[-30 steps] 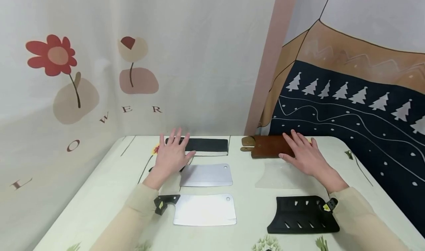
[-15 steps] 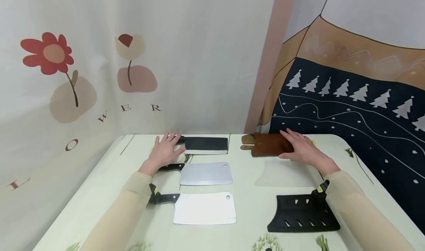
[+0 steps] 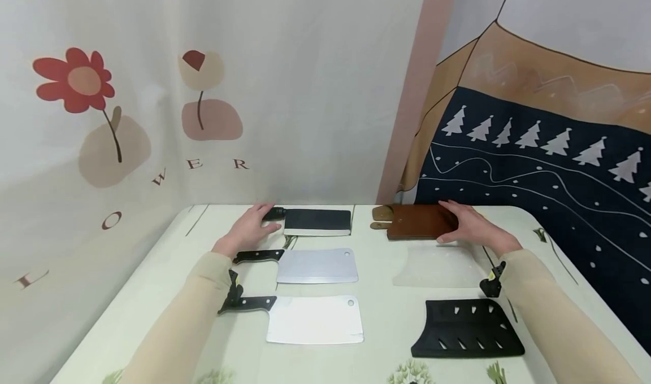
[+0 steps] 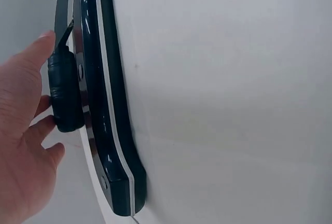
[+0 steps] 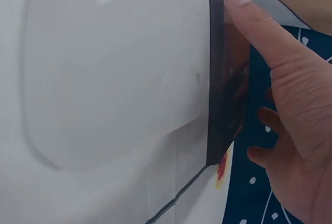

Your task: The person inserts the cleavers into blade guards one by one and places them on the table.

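Observation:
In the head view, my left hand (image 3: 249, 228) is around the black handle (image 3: 274, 214) of a dark-bladed cleaver (image 3: 317, 221) at the back. Its thumb lies in front, its forefinger behind, with a gap between. The left wrist view has the fingertips right at that handle (image 4: 66, 92). My right hand (image 3: 475, 226) spans the right end of a brown leather sheath (image 3: 414, 221); the thumb (image 5: 254, 16) overlaps the sheath's near edge in the right wrist view. The lower fingers there stand apart from it.
In front lie a grey cleaver (image 3: 317, 266) and a bright silver cleaver (image 3: 315, 320), both black-handled. On the right are a translucent sheath (image 3: 437, 268) and a black slotted sheath (image 3: 465, 328). A printed curtain (image 3: 305, 90) hangs behind the white table (image 3: 381, 293).
The left hand's spread fingers have drawn closer together at the dark cleaver's handle. My right hand has shifted slightly right along the leather sheath, its fingers now nearer together. Cleavers and sheaths stay put.

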Tool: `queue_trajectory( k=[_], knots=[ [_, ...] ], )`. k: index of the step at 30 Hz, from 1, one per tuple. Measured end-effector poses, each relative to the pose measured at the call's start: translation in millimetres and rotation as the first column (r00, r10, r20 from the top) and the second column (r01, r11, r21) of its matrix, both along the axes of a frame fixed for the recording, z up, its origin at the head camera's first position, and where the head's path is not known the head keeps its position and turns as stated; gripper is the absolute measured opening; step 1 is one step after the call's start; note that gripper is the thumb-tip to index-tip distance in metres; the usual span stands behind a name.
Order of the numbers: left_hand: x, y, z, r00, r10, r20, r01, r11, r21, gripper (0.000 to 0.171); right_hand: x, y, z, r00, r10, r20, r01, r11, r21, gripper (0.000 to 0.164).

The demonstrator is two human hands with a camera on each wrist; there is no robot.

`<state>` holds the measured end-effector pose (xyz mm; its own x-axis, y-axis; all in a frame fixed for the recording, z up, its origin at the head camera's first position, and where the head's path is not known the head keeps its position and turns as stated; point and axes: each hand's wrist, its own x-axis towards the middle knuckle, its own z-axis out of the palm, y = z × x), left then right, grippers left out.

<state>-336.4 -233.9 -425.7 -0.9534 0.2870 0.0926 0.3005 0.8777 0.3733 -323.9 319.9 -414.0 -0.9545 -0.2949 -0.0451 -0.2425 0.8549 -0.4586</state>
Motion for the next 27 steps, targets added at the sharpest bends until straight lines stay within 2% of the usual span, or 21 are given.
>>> queue_trajectory(
  k=[7,14,20,24,27],
  knots=[
    [-10.2,-4,-4.2,1.000,-0.015,0.015,0.014,0.997,0.070,0.069,-6.6,0,-8.0,1.000,0.030,-0.010,-0.030,0.999,-0.021,0.112],
    [-20.2,-7,-7.1,0.998,0.028,0.054,-0.036,0.985,0.169,0.061,-14.3,-4,-13.9,0.997,0.068,-0.021,-0.068,0.997,-0.026,0.109],
    [-28.1,-5,-10.1,0.988,0.061,0.145,-0.098,0.959,0.266,0.061,-16.0,-1,-12.0,0.998,0.066,0.012,-0.066,0.997,0.039,0.107],
    [-32.4,-3,-10.6,0.983,0.077,0.164,-0.126,0.940,0.316,0.060,-17.3,1,-9.3,0.998,0.055,0.033,-0.056,0.998,0.034,0.105],
    [-34.3,-2,-9.8,0.984,0.074,0.161,-0.125,0.933,0.337,0.059,-18.9,0,-6.9,0.997,0.054,0.059,-0.056,0.998,0.028,0.106]
  ],
)
